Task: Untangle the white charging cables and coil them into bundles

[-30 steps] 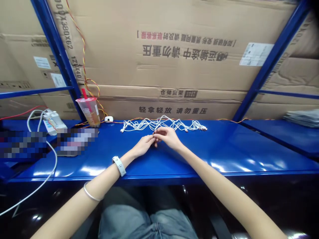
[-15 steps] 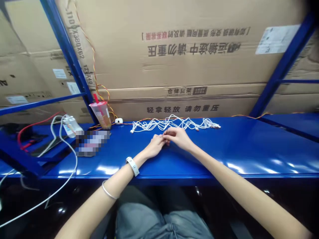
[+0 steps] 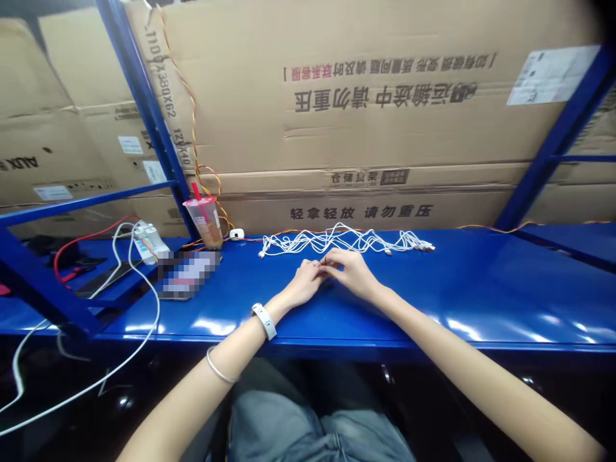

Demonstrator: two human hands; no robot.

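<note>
My left hand (image 3: pixel 303 283) and my right hand (image 3: pixel 351 273) meet at the fingertips near the middle of a blue steel bench (image 3: pixel 457 301). Between the fingertips is a small thin dark wire (image 3: pixel 321 263), mostly hidden by my fingers. Just beyond my hands, not touching them, lies a row of tangled white cables (image 3: pixel 344 241) with small connectors at both ends. A white band sits on my left wrist.
A plastic cup with a red straw (image 3: pixel 206 221) stands at the bench's back, with a red-and-yellow twisted wire (image 3: pixel 195 119) running up the cartons behind. Left are a white module (image 3: pixel 150 242), a pixelated object (image 3: pixel 187 274) and a looping white cable (image 3: pixel 144 321).
The whole scene has shifted right and slightly down in the view as my head turned. My hands have stayed together at their fingertips, with only small finger movement.
</note>
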